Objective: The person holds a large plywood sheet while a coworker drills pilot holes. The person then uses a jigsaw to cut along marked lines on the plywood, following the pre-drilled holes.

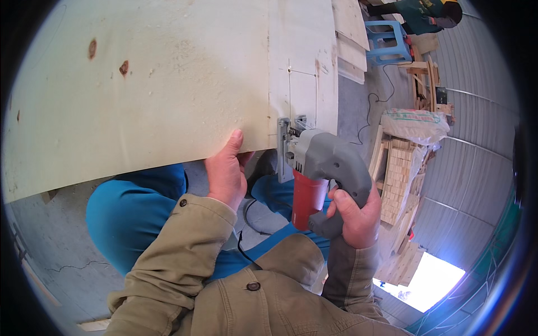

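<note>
Right hand (358, 217) wrapped round jigsaw (330, 154); left hand (225, 175) clamping board (168, 84) edge, thumb on top. Best: base plate (284, 162) flat, track drawn line (290, 95), left fingers clear.

The board (168, 84) is cut off by the upper edge and the dark rim at left; beneath it, most fingers of the left hand (227, 176) are hidden. Part of the right hand (358, 221) is covered by the saw (335, 155), whose blade cannot be made out with confidence. Another person (417, 17) is cropped at the top.
</note>
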Demonstrator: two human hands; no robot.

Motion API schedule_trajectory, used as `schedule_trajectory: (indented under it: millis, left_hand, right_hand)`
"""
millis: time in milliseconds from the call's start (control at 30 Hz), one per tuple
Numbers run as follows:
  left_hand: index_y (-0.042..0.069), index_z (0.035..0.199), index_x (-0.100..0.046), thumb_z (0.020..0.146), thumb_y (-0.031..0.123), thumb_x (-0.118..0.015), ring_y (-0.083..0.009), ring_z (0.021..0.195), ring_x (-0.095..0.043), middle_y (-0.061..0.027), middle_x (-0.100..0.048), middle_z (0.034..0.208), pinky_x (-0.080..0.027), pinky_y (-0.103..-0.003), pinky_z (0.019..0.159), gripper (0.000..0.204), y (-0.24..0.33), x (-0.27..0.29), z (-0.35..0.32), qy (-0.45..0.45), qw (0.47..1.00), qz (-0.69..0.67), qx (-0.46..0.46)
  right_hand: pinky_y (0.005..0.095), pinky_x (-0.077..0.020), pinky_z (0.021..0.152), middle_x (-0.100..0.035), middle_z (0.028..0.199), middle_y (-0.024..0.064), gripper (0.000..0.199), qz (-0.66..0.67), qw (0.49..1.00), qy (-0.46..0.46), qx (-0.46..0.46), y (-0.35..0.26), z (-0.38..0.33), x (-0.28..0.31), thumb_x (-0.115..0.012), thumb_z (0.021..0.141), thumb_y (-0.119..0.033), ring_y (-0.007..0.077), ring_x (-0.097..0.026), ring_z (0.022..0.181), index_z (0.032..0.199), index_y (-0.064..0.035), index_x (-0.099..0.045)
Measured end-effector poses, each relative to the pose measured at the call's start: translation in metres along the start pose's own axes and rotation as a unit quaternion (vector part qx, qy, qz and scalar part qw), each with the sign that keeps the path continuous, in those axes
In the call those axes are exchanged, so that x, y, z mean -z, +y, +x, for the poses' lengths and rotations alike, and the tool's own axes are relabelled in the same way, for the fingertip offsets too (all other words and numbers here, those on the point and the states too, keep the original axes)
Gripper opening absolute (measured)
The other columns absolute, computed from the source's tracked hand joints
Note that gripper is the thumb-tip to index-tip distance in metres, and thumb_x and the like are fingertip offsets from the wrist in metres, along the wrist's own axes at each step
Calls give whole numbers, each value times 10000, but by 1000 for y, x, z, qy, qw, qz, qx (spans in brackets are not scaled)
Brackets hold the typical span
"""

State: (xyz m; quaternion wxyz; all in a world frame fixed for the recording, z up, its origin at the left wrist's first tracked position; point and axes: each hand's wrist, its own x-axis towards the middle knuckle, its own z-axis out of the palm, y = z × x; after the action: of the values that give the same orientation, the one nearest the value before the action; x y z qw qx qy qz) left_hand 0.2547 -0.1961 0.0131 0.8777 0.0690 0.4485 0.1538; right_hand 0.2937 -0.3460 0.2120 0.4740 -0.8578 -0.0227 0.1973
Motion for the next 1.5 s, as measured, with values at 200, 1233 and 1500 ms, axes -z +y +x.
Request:
schedule_trajectory:
  millis: [200, 1233, 1500]
  left_hand:
    - [82, 1308, -606, 1001, 164, -683, -206, 1076, -679, -74, -683, 1235, -597, -349, 853, 327, -1, 2, 2, -8, 1000, -1, 13]
    - [73, 1291, -616, 1016, 149, -656, -192, 1056, -692, -73, -694, 1207, -601, -343, 874, 288, -2, 2, 4, 8, 1000, -9, 17]
    - [75, 1272, -620, 1007, 147, -669, -184, 1041, -697, -66, -694, 1199, -596, -341, 865, 279, -4, 3, 4, 4, 1000, -18, 19]
  right_hand:
    - [279, -486, 644, -648, 867, 61, 270, -5, 1000, -9, -4, -1, -1, 2, -725, 930, -137, 111, -597, 682, 1108, 6, -582]
    - [285, -500, 625, -662, 932, 89, 309, 24, 999, -38, -1, -12, 23, -2, -719, 945, -136, 140, -613, 681, 1168, 19, -572]
    - [284, -495, 622, -657, 914, 89, 272, 29, 999, -41, 1, -15, 27, -3, -707, 953, -109, 141, -609, 674, 1151, 20, -572]
